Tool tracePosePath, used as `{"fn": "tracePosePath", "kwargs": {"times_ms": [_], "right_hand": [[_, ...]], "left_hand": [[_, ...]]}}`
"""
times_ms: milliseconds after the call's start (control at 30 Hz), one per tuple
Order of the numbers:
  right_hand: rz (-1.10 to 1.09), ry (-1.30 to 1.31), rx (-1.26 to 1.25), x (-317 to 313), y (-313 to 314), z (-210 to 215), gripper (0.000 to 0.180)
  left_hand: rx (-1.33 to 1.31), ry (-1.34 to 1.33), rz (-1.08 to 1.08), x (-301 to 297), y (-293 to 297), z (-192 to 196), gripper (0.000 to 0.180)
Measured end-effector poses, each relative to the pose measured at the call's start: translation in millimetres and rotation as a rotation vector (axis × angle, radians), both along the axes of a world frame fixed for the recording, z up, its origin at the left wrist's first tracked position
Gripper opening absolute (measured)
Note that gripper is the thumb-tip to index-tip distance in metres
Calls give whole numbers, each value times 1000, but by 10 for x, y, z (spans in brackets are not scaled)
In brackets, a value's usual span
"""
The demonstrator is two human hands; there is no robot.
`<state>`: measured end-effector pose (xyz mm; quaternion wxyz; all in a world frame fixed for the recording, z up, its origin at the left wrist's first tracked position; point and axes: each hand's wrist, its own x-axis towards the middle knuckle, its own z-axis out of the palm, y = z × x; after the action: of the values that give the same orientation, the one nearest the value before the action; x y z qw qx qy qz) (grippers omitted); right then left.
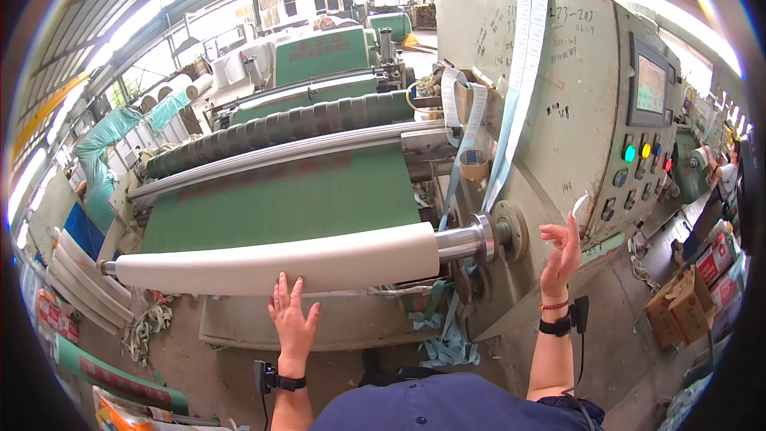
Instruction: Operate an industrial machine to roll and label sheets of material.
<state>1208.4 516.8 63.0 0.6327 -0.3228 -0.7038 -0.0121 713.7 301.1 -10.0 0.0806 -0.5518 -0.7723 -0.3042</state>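
A long white roll lies level across the front of the machine on a shiny metal shaft. My left hand rests against the roll's near side, fingers spread, with nothing in it. Raised to the right of the shaft's end, my right hand has its fingers apart. A small white scrap shows at a fingertip of that hand; whether it is stuck there or pinched I cannot tell. Behind the roll stretches a green sheet with faint reddish print.
At the right stands a machine cabinet with a screen and coloured buttons. White paper strips hang down it, near a tape roll. Cardboard boxes stand on the floor at right; white rolls lean at left.
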Motion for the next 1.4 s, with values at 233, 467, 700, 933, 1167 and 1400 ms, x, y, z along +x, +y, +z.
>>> {"fn": "tracePosePath", "kwargs": {"times_ms": [233, 467, 700, 933, 1167, 1400], "right_hand": [[-6, -3, 7, -7, 3, 0, 81], [-2, -1, 5, -21, -10, 25, 80], [-5, -1, 17, -16, -4, 13, 80], [-13, -2, 10, -10, -25, 30, 80], [-14, -3, -14, -54, -4, 19, 84], [-62, 27, 14, 72, -6, -55, 86]], "left_hand": [[-9, -15, 13, -27, -50, 3, 69], [-13, -17, 24, -28, -74, 36, 69], [-20, -20, 26, -47, -83, 32, 70], [-4, -16, 19, -71, -56, 1, 69], [4, -10, 51, -110, -85, 11, 68], [12, -1, 84, -58, 17, -34, 65]]}}
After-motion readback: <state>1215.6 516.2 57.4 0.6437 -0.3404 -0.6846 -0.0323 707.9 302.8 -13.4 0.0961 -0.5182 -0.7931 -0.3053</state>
